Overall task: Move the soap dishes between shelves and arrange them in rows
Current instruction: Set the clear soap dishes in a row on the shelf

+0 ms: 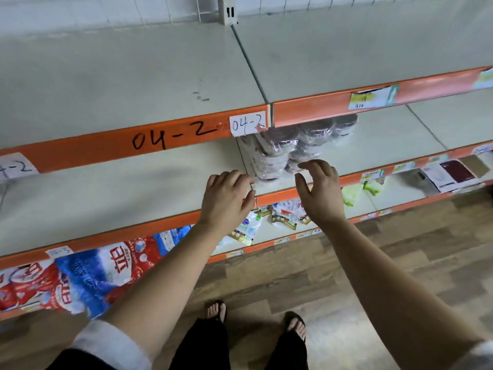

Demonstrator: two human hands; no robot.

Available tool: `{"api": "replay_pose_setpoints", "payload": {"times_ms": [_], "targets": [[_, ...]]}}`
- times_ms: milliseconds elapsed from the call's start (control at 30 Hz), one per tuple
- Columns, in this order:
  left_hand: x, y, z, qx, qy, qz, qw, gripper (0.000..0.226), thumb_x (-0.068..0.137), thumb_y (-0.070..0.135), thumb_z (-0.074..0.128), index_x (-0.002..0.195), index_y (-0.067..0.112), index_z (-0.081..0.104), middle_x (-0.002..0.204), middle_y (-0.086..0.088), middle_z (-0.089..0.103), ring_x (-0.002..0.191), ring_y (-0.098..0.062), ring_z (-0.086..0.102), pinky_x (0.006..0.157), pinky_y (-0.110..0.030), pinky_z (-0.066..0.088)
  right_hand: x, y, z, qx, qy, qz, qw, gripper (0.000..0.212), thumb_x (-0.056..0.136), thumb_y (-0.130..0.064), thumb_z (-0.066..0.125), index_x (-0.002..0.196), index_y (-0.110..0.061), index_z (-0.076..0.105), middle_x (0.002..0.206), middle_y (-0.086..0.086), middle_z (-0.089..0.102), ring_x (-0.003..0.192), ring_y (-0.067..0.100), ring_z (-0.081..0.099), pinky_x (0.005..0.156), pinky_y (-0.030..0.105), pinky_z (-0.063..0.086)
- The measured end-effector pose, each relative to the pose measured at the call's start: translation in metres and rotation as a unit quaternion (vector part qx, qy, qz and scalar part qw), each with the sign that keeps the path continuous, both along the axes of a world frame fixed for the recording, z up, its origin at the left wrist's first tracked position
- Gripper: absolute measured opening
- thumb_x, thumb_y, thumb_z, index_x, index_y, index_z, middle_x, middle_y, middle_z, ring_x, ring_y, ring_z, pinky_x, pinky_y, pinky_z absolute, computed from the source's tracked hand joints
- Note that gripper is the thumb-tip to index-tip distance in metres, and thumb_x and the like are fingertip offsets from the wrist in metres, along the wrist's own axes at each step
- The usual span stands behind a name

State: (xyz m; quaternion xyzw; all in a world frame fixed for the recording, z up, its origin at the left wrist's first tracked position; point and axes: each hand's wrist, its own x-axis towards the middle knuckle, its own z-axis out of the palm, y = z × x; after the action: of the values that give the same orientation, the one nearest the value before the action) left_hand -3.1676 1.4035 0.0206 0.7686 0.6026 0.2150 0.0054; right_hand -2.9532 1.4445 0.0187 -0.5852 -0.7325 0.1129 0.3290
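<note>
- Soap dishes [301, 140]: dark, rounded, bundled in clear wrap; they sit on the middle shelf [133, 193], right of centre, partly tucked under the orange edge of the upper shelf [133, 76]
- Axis: the cluster's long line runs from near left to far right; the near-left bundle leans on edge; which way each single dish faces is too blurred to tell
- Count: about three bundles side by side; the dishes inside cannot be counted through the wrap
- Left hand [226, 198]: fingers loosely curled, holding nothing; it hovers over the shelf's near edge, just left of the dishes
- Right hand [321, 193]: thumb spread, fingers bent and apart, nothing in its grasp; its fingertips are right at the nearest wrap, and whether they touch it cannot be told
- Hands: two, one on each side of the nearest bundle
- One white label [247, 124] reads 04-2; the same marks are written on the orange edge to its left
- Red and blue bags [88, 273] lie on the shelf below, at the near left
</note>
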Motion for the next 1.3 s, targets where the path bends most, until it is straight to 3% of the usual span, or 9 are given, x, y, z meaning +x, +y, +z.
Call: {"api": "replay_pose_setpoints", "payload": {"times_ms": [133, 333, 533, 667, 833, 1000, 1133, 1300], "targets": [[0.033, 0.01, -0.015, 0.013, -0.016, 0.057, 0.998, 0.031, 0.09, 0.031, 0.049, 0.108, 0.014, 0.067, 0.104, -0.003, 0.065, 0.095, -0.028, 0.061, 0.079, -0.039, 0.044, 0.033, 0.028, -0.017, 0.003, -0.001, 0.027, 1.0, 0.031, 0.092, -0.024, 0.052, 0.114, -0.007, 0.066, 0.117, 0.014, 0.062, 0.104, 0.04, 0.053, 0.088, 0.034, 0.038], [0.075, 0.036, -0.033, 0.052, -0.045, 0.125, 0.99, 0.039, 0.09, 0.029, 0.05, 0.12, 0.01, 0.064, 0.121, -0.008, 0.062, 0.109, -0.03, 0.058, 0.088, -0.041, 0.042, 0.066, 0.082, -0.036, 0.039, 0.004, 0.06, 0.997, 0.045, 0.093, -0.032, 0.05, 0.127, -0.006, 0.06, 0.134, 0.021, 0.052, 0.12, 0.042, 0.045, 0.1, 0.045, 0.039], [0.094, 0.067, -0.041, 0.108, -0.059, 0.148, 0.981, 0.043, 0.091, 0.029, 0.051, 0.128, 0.008, 0.06, 0.132, -0.011, 0.056, 0.121, -0.03, 0.051, 0.097, -0.039, 0.039, 0.063, 0.137, -0.047, 0.086, 0.007, 0.047, 0.995, 0.052, 0.091, -0.032, 0.055, 0.138, -0.01, 0.054, 0.148, 0.024, 0.04, 0.13, 0.048, 0.038, 0.106, 0.054, 0.036], [0.103, 0.082, -0.058, 0.128, -0.061, 0.134, 0.981, 0.045, 0.092, 0.028, 0.051, 0.132, 0.007, 0.058, 0.136, -0.013, 0.054, 0.126, -0.032, 0.05, 0.101, -0.041, 0.038, 0.055, 0.167, -0.059, 0.062, -0.031, 0.053, 0.996, 0.056, 0.09, -0.046, 0.05, 0.138, -0.017, 0.055, 0.154, 0.021, 0.035, 0.136, 0.05, 0.032, 0.11, 0.055, 0.032], [0.111, 0.098, -0.075, 0.152, -0.046, 0.146, 0.976, 0.052, 0.095, 0.031, 0.051, 0.141, 0.006, 0.051, 0.146, -0.016, 0.047, 0.136, -0.037, 0.042, 0.111, -0.044, 0.031, 0.044, 0.182, -0.072, 0.072, -0.008, 0.025, 0.997, 0.053, 0.085, -0.055, 0.057, 0.114, -0.011, 0.059, 0.139, 0.017, 0.049, 0.116, 0.045, 0.047, 0.097, 0.048, 0.04], [0.118, 0.124, -0.076, 0.16, -0.034, 0.166, 0.972, 0.057, 0.095, 0.038, 0.052, 0.144, 0.008, 0.048, 0.147, -0.018, 0.046, 0.137, -0.042, 0.039, 0.11, -0.05, 0.032, 0.043, 0.184, -0.076, 0.12, 0.034, 0.007, 0.992, 0.043, 0.086, -0.043, 0.058, 0.103, -0.004, 0.057, 0.119, 0.016, 0.057, 0.102, 0.043, 0.051, 0.091, 0.045, 0.036], [0.12, 0.148, -0.073, 0.145, -0.008, 0.203, 0.968, 0.066, 0.091, 0.052, 0.051, 0.141, 0.01, 0.051, 0.141, -0.02, 0.05, 0.13, -0.05, 0.043, 0.104, -0.057, 0.039, 0.067, 0.165, -0.084, 0.158, 0.069, 0.01, 0.985, 0.034, 0.087, -0.034, 0.065, 0.1, -0.003, 0.059, 0.119, 0.016, 0.057, 0.11, 0.039, 0.052, 0.098, 0.044, 0.037], [0.121, 0.167, -0.071, 0.124, -0.011, 0.24, 0.963, 0.076, 0.084, 0.064, 0.048, 0.138, 0.01, 0.055, 0.138, -0.021, 0.051, 0.122, -0.047, 0.051, 0.096, -0.052, 0.047, 0.084, 0.14, -0.092, 0.169, 0.107, -0.008, 0.98, 0.032, 0.088, -0.03, 0.069, 0.106, -0.004, 0.06, 0.129, 0.014, 0.054, 0.118, 0.028, 0.047, 0.103, 0.042, 0.035]]}}
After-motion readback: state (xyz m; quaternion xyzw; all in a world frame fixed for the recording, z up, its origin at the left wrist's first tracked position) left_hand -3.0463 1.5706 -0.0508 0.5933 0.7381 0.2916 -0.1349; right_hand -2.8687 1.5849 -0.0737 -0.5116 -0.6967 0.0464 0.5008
